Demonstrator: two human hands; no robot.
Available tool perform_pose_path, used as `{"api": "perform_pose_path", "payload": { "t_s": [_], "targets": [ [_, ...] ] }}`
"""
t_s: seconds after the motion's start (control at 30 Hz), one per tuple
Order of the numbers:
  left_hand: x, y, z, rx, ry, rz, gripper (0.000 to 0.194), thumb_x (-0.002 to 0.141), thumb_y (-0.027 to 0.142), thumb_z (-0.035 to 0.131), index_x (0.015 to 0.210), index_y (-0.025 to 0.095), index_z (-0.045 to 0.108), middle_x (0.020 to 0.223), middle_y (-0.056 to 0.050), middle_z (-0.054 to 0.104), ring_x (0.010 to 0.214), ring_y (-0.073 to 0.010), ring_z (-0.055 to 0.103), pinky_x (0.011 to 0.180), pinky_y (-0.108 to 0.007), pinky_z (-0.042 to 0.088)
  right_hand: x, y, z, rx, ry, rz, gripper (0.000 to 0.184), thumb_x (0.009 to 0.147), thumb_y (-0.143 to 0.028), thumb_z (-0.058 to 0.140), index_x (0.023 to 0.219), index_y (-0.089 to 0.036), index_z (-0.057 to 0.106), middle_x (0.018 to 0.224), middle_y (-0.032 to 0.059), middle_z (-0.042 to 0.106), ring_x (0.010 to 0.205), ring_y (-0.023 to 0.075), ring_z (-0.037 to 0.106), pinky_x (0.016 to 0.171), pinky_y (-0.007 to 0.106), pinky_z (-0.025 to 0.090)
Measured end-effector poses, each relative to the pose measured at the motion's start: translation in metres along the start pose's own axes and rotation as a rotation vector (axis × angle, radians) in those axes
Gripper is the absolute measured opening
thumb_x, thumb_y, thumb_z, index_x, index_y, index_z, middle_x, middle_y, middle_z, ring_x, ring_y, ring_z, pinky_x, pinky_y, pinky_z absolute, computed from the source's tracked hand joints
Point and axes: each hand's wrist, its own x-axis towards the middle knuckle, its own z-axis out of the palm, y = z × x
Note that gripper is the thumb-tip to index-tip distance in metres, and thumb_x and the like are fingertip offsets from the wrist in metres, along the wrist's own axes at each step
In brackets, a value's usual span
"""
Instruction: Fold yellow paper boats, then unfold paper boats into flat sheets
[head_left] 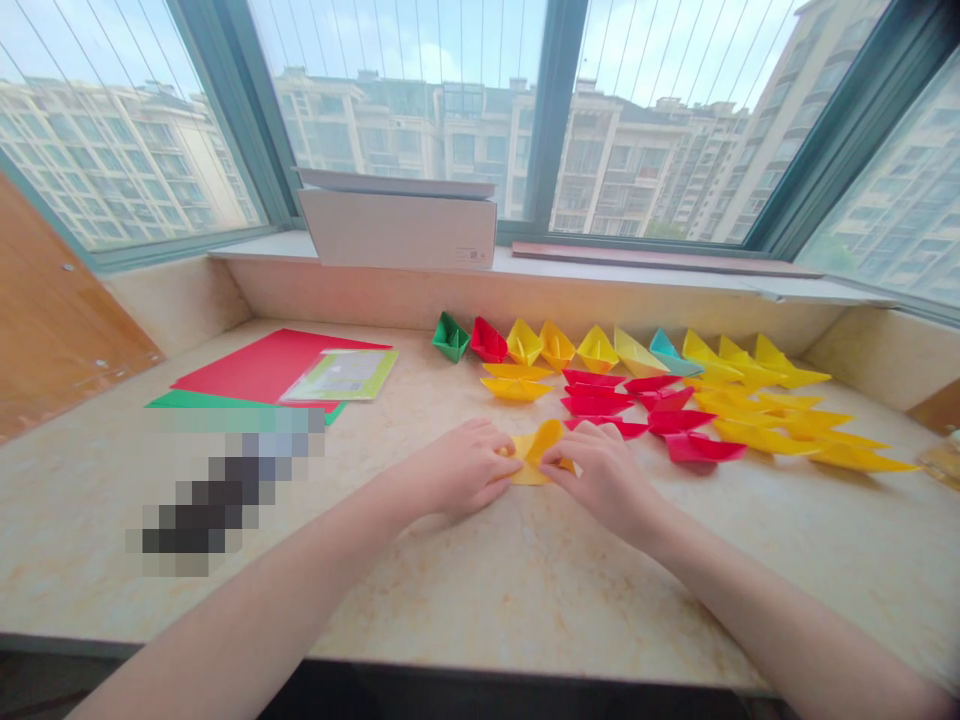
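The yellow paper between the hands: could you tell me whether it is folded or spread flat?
Folded: the yellow paper stands in raised, creased flaps between the left hand and the right hand.

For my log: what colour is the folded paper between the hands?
Folded paper: yellow, best in the head view.

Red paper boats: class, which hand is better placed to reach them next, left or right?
Right, probably: the right hand touches the yellow paper beside the red paper boats; the left hand lies farther off.
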Motion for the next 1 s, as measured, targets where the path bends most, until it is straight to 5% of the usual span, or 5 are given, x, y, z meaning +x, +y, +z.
{"api": "perform_pose_path", "payload": {
  "t_s": [0.23,0.77,1.0],
  "targets": [
    [0.0007,0.0025,-0.0039,0.043,-0.038,0.012,0.016,0.093,0.026,0.055,0.088,0.02,0.07,0.089,-0.006,0.067,0.087,-0.0222,0.06,0.085,-0.038,0.044,-0.0022,0.0029,0.0019,-0.002,-0.075,-0.217,0.012,0.092,-0.027,0.066,0.087,-0.029,0.076,0.088,-0.0003,0.077,0.089,0.0217,0.058,0.081,0.038,0.032],
    [0.0006,0.0005,-0.0016,-0.022,-0.081,-0.052,0.016,0.093,0.027,0.057,0.1,0.019,0.069,0.095,-0.006,0.068,0.09,-0.0216,0.063,0.084,-0.034,0.046,-0.0024,-0.0002,-0.0005,0.092,-0.139,-0.26,0.013,0.094,-0.027,0.064,0.087,-0.027,0.075,0.087,-0.0001,0.075,0.09,0.0192,0.059,0.084,0.037,0.033],
    [-0.0004,0.0004,-0.0011,-0.006,-0.099,-0.03,0.023,0.095,0.024,0.054,0.113,0.026,0.068,0.1,-0.006,0.067,0.096,-0.0227,0.061,0.089,-0.036,0.044,-0.0023,-0.0034,0.0014,0.094,-0.152,-0.272,0.016,0.096,-0.03,0.06,0.105,-0.032,0.074,0.095,0.0024,0.075,0.095,0.0209,0.061,0.092,0.04,0.037]
  ]
}}
